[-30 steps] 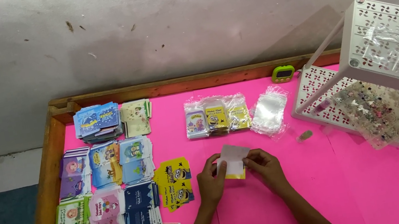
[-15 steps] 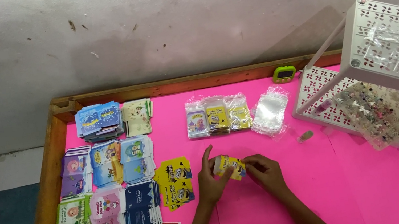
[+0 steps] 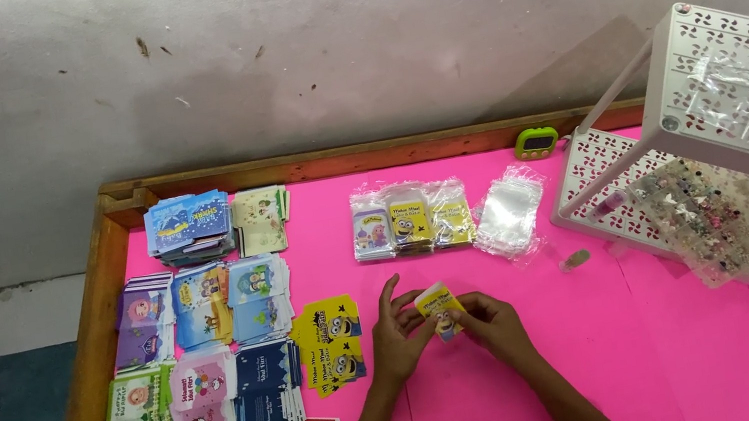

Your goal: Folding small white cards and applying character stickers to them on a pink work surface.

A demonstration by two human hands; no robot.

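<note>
**A small yellow card held in both hands over the pink counter**

At the left of the pink counter (image 3: 541,355), stacks of printed cards (image 3: 209,309) lie in rows, blue, purple, green and pink, with a yellow cartoon-printed pile (image 3: 330,338) at their right edge. Just right of that pile, the left hand (image 3: 396,339) holds the near-left edge of a small yellow card (image 3: 439,309); its grip is closed on the card with thumb and lower fingers, while the forefinger stands free. The right hand (image 3: 492,321) pinches the card's right side, its grip likewise closed on it. The card sits tilted between both hands, above the counter's near middle.

By its look the card is light, thin and bendable, likely glossy and a little slippery, so a pinch at opposite edges should suit it better than pressure on the face.

Farther off lie three bagged cards (image 3: 410,220), then a heap of clear plastic sleeves (image 3: 509,213), and a small green device (image 3: 537,143) by the wooden rim. At the far right stands a white perforated rack (image 3: 738,78).
</note>
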